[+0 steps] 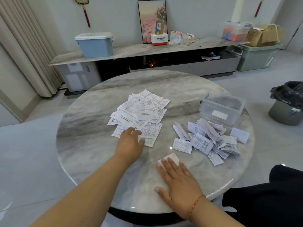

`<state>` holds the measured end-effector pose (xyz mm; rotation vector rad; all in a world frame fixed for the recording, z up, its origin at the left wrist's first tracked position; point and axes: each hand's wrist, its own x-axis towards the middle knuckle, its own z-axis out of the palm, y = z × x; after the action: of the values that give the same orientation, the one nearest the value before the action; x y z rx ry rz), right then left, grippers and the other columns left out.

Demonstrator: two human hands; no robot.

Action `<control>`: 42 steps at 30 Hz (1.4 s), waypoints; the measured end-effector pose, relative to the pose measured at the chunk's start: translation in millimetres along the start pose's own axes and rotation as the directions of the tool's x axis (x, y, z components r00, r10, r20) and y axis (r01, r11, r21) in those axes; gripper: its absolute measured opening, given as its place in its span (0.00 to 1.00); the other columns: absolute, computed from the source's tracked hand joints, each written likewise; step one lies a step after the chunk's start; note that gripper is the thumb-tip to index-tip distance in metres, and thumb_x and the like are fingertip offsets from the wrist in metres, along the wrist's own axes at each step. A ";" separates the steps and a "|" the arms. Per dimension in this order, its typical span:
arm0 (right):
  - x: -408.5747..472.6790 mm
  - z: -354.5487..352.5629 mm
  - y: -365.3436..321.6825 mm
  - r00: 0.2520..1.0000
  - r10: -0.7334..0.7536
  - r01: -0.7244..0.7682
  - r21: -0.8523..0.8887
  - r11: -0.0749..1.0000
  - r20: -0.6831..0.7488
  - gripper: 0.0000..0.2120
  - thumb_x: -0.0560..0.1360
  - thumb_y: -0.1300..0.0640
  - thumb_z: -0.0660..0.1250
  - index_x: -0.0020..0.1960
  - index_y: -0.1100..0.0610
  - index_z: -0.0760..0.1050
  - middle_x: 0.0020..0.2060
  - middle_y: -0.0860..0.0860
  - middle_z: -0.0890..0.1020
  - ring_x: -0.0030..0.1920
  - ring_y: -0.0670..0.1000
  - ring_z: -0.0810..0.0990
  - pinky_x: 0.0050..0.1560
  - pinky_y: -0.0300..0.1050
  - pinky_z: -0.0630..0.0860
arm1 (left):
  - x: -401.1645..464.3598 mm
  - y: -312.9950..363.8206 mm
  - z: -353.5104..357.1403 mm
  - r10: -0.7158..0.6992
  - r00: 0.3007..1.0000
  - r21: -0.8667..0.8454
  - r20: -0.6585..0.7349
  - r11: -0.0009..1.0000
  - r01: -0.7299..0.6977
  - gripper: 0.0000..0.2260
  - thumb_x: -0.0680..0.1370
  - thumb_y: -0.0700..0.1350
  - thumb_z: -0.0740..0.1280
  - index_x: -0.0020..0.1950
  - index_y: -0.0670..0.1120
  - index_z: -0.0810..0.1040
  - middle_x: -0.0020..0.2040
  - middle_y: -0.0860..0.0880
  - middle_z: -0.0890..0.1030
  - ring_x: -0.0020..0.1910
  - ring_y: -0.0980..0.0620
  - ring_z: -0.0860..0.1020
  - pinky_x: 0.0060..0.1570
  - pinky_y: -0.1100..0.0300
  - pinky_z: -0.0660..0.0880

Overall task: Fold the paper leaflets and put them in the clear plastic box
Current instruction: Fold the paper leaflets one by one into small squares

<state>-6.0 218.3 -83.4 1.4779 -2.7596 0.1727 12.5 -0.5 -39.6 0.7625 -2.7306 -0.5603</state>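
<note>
- The left hand [131, 141] reaches to the near edge of the pile of unfolded leaflets [141, 112] on the round marble bench [82, 128]; its fingers lie on the nearest sheets, loosely bent, and whether they pinch a sheet cannot be told.
- The right hand [177, 179] lies flat with straight, spread fingers, pressing a folded leaflet [169, 157] onto the bench near the front edge.
- A heap of folded leaflets [208, 140] lies to the right, just in front of the clear plastic box [221, 108].
- The box stands open at the bench's right side.
- A thin bracelet [195, 205] circles the right wrist.
- A bin lined with a black bag [287, 102] stands on the floor to the right.
</note>
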 end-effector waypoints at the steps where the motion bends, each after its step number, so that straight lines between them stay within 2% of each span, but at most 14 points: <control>1: 4.6 -2.9 7.7 0.999 0.051 -0.051 -0.003 0.999 0.015 0.33 0.78 0.35 0.42 0.66 0.51 0.74 0.63 0.48 0.77 0.65 0.50 0.74 0.67 0.49 0.51 | 7.1 0.8 -0.3 -0.005 1.000 0.030 0.021 1.000 0.004 0.18 0.80 0.51 0.60 0.68 0.46 0.71 0.72 0.44 0.65 0.71 0.45 0.60 0.70 0.55 0.56; 7: 21.2 -12.4 38.6 0.974 0.225 -0.225 0.010 0.974 0.030 0.32 0.78 0.35 0.42 0.64 0.52 0.75 0.63 0.48 0.77 0.65 0.48 0.74 0.67 0.47 0.51 | 50.1 2.0 0.2 0.021 0.989 0.260 0.146 0.964 -0.059 0.24 0.81 0.56 0.54 0.74 0.46 0.61 0.78 0.45 0.50 0.76 0.45 0.48 0.74 0.50 0.48; 14: 30.6 -14.5 33.3 0.978 0.105 -0.084 0.124 0.989 -0.180 0.31 0.79 0.37 0.43 0.66 0.54 0.74 0.65 0.51 0.76 0.68 0.50 0.71 0.67 0.47 0.57 | 83.0 -0.1 12.9 0.003 0.942 0.409 0.335 0.900 -0.148 0.27 0.81 0.58 0.51 0.76 0.45 0.59 0.78 0.50 0.49 0.76 0.48 0.46 0.74 0.45 0.43; 17: 32.5 -17.0 32.9 0.970 0.114 -0.075 0.182 0.980 -0.213 0.31 0.79 0.37 0.44 0.64 0.55 0.75 0.63 0.52 0.77 0.66 0.51 0.73 0.67 0.46 0.59 | 81.0 -3.3 12.3 0.050 0.959 0.382 0.278 0.911 -0.158 0.27 0.81 0.56 0.53 0.76 0.43 0.57 0.77 0.50 0.54 0.76 0.48 0.50 0.74 0.47 0.45; 20: 33.6 -22.0 28.8 0.959 0.118 -0.062 0.216 0.974 -0.258 0.30 0.79 0.37 0.45 0.60 0.56 0.76 0.59 0.52 0.79 0.62 0.53 0.77 0.65 0.43 0.61 | 63.9 -8.7 2.7 0.256 0.962 0.251 0.099 0.929 -0.273 0.19 0.79 0.47 0.62 0.68 0.41 0.71 0.70 0.47 0.70 0.69 0.46 0.65 0.71 0.51 0.59; 22: 34.7 -25.8 25.7 0.943 0.150 -0.063 0.282 0.957 -0.299 0.27 0.78 0.38 0.50 0.60 0.56 0.76 0.57 0.52 0.80 0.59 0.53 0.78 0.62 0.40 0.66 | 41.0 -11.2 -5.0 0.408 0.910 0.158 -0.075 0.906 -0.393 0.10 0.73 0.38 0.70 0.53 0.40 0.81 0.54 0.45 0.80 0.53 0.44 0.78 0.55 0.55 0.75; 24: 32.9 -31.7 21.9 0.925 0.206 -0.075 0.379 0.922 -0.318 0.23 0.74 0.42 0.60 0.62 0.57 0.73 0.56 0.51 0.79 0.57 0.53 0.77 0.58 0.40 0.69 | 6.2 -12.3 -10.3 0.458 0.874 0.087 -0.164 0.889 -0.450 0.06 0.69 0.35 0.70 0.43 0.44 0.83 0.43 0.48 0.82 0.40 0.47 0.81 0.39 0.62 0.77; 27: 29.0 -36.2 23.3 0.951 0.245 -0.121 0.499 0.858 -0.191 0.31 0.69 0.52 0.70 0.69 0.55 0.65 0.62 0.47 0.72 0.63 0.48 0.70 0.61 0.33 0.60 | -46.2 -8.4 -15.7 0.425 0.896 -0.090 -0.129 0.895 -0.437 0.07 0.71 0.40 0.61 0.41 0.50 0.77 0.40 0.53 0.78 0.36 0.55 0.77 0.34 0.64 0.73; 29: 24.5 -35.7 26.0 0.981 0.166 -0.086 0.557 0.826 -0.096 0.35 0.66 0.57 0.71 0.70 0.53 0.62 0.64 0.44 0.70 0.65 0.45 0.67 0.64 0.30 0.59 | -76.3 -7.6 -19.1 0.425 0.904 -0.178 -0.057 0.886 -0.428 0.07 0.71 0.42 0.58 0.42 0.53 0.73 0.40 0.55 0.77 0.37 0.58 0.75 0.37 0.68 0.71; 33: 11.1 -36.0 21.1 1.000 0.011 -0.026 0.680 0.733 0.027 0.27 0.65 0.59 0.72 0.60 0.43 0.69 0.52 0.37 0.77 0.55 0.37 0.75 0.59 0.31 0.68 | -116.5 -0.1 -27.2 0.313 0.950 -0.287 0.007 0.910 -0.298 0.13 0.73 0.37 0.61 0.41 0.57 0.72 0.39 0.60 0.76 0.38 0.65 0.74 0.39 0.75 0.68; 36: 6.3 -39.2 14.5 0.991 0.104 -0.127 0.761 0.637 0.079 0.21 0.69 0.57 0.72 0.55 0.42 0.69 0.41 0.39 0.82 0.45 0.36 0.79 0.50 0.31 0.72 | -117.5 3.7 -28.0 0.136 0.989 -0.331 0.058 0.937 -0.109 0.18 0.76 0.34 0.62 0.41 0.59 0.71 0.38 0.57 0.77 0.34 0.62 0.74 0.34 0.73 0.67; 38: 9.4 -36.9 12.3 0.979 0.195 -0.179 0.740 0.648 0.066 0.21 0.70 0.56 0.71 0.59 0.45 0.68 0.34 0.45 0.81 0.38 0.39 0.78 0.44 0.31 0.72 | -110.5 3.3 -26.1 0.040 0.998 -0.341 0.038 0.940 -0.025 0.17 0.76 0.34 0.60 0.43 0.58 0.72 0.44 0.54 0.78 0.38 0.59 0.76 0.37 0.71 0.69; 40: 13.9 -36.0 8.2 0.960 0.275 -0.237 0.702 0.671 0.062 0.24 0.71 0.55 0.70 0.63 0.47 0.65 0.34 0.47 0.80 0.37 0.42 0.77 0.43 0.35 0.72 | -106.2 2.1 -21.0 0.009 0.999 -0.285 -0.046 0.958 -0.022 0.15 0.75 0.32 0.61 0.47 0.53 0.74 0.53 0.53 0.76 0.50 0.56 0.76 0.47 0.71 0.69; 42: 17.9 -36.3 3.5 0.937 0.341 -0.305 0.649 0.697 0.073 0.29 0.72 0.55 0.69 0.68 0.48 0.60 0.39 0.47 0.79 0.42 0.47 0.78 0.44 0.39 0.72 | -106.0 3.3 -11.7 0.106 0.979 -0.146 -0.176 0.980 -0.132 0.12 0.71 0.31 0.63 0.49 0.46 0.77 0.57 0.49 0.75 0.55 0.53 0.74 0.53 0.68 0.68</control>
<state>-20.5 208.9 -46.6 0.9707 -3.0369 1.2845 103.1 55.8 -42.0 0.5749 -2.5227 -0.6447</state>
